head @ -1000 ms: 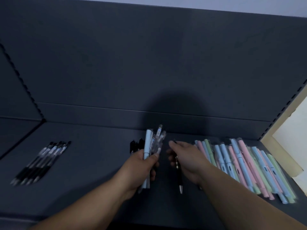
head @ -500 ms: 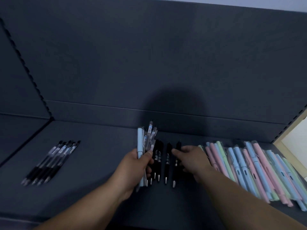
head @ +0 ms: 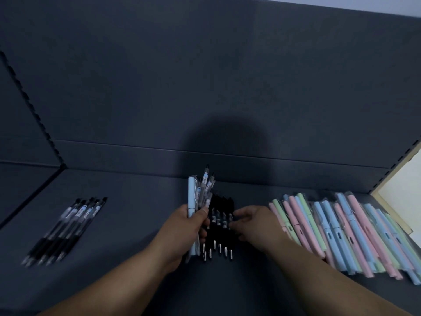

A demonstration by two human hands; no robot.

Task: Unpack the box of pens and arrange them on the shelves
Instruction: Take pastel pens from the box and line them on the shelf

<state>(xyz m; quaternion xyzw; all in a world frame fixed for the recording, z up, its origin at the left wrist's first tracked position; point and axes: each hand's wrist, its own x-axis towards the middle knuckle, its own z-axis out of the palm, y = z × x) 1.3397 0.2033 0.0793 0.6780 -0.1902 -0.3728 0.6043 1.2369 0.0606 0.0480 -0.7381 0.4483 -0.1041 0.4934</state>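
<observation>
A dark shelf [head: 127, 224] holds pastel pens [head: 341, 229] fanned at right. The left hand [head: 186, 226] grips a bundle [head: 200, 192] of blue and clear pens just above it. The right hand [head: 255, 222], fingers loose and holding nothing, touches the black pens [head: 219, 221]. Spaced apart a moment ago, they now lie in a tight row mid-shelf, so that group looks nearly arranged.

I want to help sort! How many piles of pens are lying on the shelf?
3: clear pens at left, black pens in the middle, pastel pens at right. The left hand grips another bunch.
</observation>
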